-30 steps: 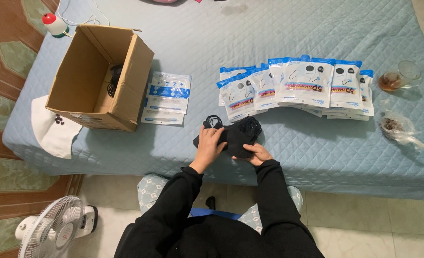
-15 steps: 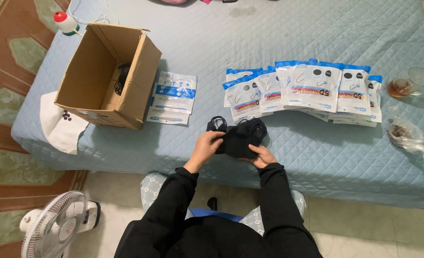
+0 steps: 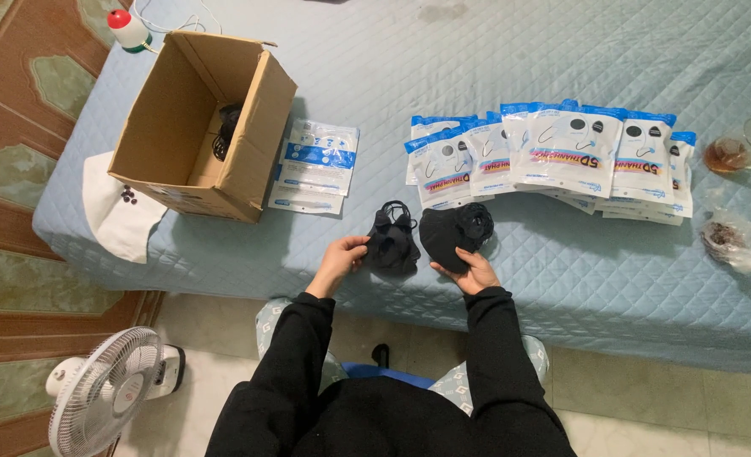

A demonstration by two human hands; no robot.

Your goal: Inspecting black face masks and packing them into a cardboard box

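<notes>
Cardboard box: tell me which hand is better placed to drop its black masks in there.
Probably the left hand. It holds a bunch of black masks on the side of the open cardboard box, with bare quilt between. The right hand holds its own stack farther away and would have to cross over.

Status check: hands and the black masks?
Left hand grips one black mask stack. Right hand holds the other stack. Packets lie beyond, apart.

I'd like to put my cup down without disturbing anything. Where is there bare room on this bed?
The far side of the blue quilt, beyond the cardboard box and the row of mask packets, is bare. So is the near right, below the packets. It is crowded around the left hand and right hand, which hold black masks.
</notes>
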